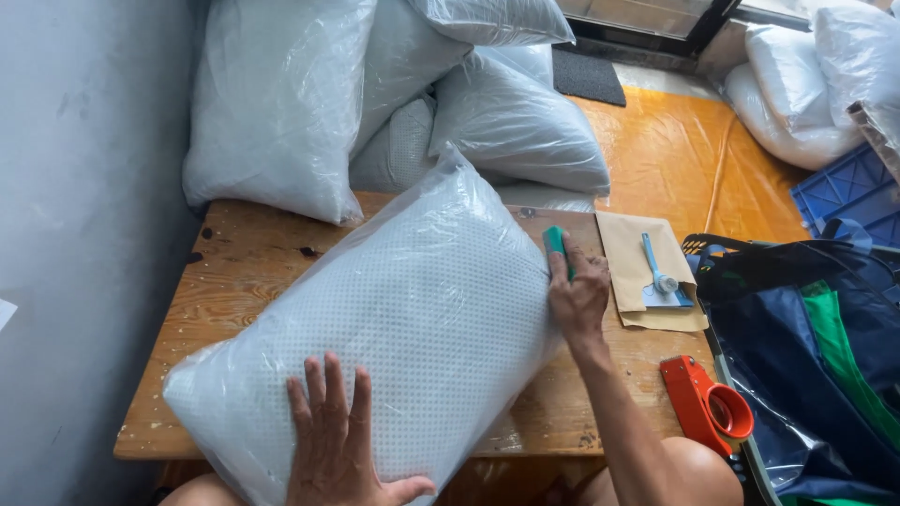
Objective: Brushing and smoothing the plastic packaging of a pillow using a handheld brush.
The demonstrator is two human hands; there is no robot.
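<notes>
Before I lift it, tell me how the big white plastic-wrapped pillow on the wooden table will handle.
The big white plastic-wrapped pillow probably feels light for its bulk, being puffy. Its glossy wrap looks slippery. It likely sags when lifted, since it dents under the left hand.

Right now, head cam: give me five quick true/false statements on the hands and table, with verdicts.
1. The left hand lies flat on the bagged pillow. True.
2. The right hand holds the orange tape dispenser. False: its fingers hold a small green tool at the pillow's edge.
3. The dispenser sits at the wooden table's right edge. True.
4. The brown envelope lies under the pillow. False: beside it.
5. A blue-handled tool rests on the envelope. True.
</notes>
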